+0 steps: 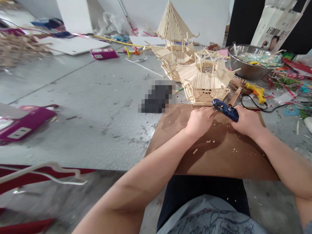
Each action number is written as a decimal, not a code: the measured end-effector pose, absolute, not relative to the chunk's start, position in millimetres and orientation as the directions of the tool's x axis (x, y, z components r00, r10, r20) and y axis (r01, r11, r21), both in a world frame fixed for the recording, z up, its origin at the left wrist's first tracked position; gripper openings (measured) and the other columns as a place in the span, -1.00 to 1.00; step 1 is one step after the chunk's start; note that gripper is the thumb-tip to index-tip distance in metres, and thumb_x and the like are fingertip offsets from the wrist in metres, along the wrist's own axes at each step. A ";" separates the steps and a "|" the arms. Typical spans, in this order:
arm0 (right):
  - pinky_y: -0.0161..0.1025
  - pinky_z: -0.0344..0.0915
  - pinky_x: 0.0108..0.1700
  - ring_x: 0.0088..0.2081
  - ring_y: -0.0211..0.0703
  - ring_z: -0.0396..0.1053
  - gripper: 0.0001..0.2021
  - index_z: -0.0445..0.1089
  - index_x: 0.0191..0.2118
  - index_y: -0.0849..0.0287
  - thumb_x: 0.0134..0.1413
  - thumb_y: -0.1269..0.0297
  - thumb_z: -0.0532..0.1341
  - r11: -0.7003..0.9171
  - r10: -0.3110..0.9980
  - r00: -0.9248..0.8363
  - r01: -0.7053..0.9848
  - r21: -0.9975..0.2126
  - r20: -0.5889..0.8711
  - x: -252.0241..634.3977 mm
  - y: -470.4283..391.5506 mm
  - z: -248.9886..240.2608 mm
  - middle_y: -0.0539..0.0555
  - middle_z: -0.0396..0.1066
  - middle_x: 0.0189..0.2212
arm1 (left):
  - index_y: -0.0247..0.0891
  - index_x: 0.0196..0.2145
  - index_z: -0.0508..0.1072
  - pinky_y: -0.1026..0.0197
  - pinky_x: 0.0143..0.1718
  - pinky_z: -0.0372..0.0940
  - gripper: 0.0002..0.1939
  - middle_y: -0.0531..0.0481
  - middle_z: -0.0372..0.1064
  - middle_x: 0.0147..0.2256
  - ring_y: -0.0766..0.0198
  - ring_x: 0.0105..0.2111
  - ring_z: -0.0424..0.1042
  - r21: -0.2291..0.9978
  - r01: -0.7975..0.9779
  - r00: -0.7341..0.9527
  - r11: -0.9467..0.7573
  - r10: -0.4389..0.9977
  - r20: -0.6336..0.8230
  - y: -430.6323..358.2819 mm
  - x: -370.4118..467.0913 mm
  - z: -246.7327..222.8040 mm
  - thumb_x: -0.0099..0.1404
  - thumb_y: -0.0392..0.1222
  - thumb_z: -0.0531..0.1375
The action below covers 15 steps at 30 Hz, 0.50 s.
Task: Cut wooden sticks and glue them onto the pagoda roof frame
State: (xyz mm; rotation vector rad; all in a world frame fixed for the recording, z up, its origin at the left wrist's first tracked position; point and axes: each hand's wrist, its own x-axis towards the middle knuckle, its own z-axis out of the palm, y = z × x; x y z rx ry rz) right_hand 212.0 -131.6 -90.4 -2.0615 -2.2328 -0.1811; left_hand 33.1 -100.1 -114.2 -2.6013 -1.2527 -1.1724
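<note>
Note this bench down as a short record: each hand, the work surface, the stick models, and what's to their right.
Left-hand grip: beside one end of the dark blue tool; anything pinched is unclear
Right-hand grip: closed around the tool
Surface: brown sheet on a grey table, small pale bits scattered on the sheet
Models: pointed-roof model behind a lower model
Right of models: filled steel bowl, yellow glue gun

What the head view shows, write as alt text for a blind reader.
A person's right hand grips a dark blue tool over a brown sheet, the left hand close by the tool's far end. Beyond them stands a pale stick-built pagoda; a metal bowl sits to the right.
</note>
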 end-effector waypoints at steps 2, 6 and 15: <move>-0.16 0.20 -0.38 -0.35 0.07 0.41 -0.65 0.25 -0.15 0.22 -0.13 0.21 0.10 0.072 0.986 -0.076 0.997 0.035 0.145 211.8 -131.0 -90.5 0.19 0.44 -0.35 | -0.32 -0.47 0.47 0.36 -0.50 0.21 -0.83 -0.04 0.46 -0.51 0.34 -0.51 0.42 0.295 0.694 0.392 -0.657 0.688 0.611 -100.6 33.1 -113.5 0.18 -0.32 0.09; -0.16 0.21 -0.37 -0.34 0.08 0.41 -0.66 0.27 -0.16 0.21 -0.12 0.21 0.09 0.079 0.987 -0.082 0.996 0.029 0.136 212.4 -130.3 -91.5 0.18 0.45 -0.35 | -0.30 -0.44 0.49 0.35 -0.49 0.21 -0.82 -0.04 0.47 -0.50 0.33 -0.50 0.42 0.333 0.716 0.383 -0.613 0.745 0.547 -100.9 33.0 -112.5 0.19 -0.28 0.09; -0.15 0.23 -0.35 -0.34 0.09 0.42 -0.66 0.29 -0.17 0.21 -0.12 0.20 0.10 0.081 0.987 -0.086 0.996 0.036 0.136 213.3 -128.6 -93.6 0.18 0.46 -0.37 | -0.30 -0.40 0.53 0.33 -0.47 0.21 -0.84 -0.06 0.49 -0.49 0.30 -0.51 0.43 0.391 0.708 0.368 -0.588 0.780 0.507 -98.7 34.4 -113.0 0.16 -0.31 0.12</move>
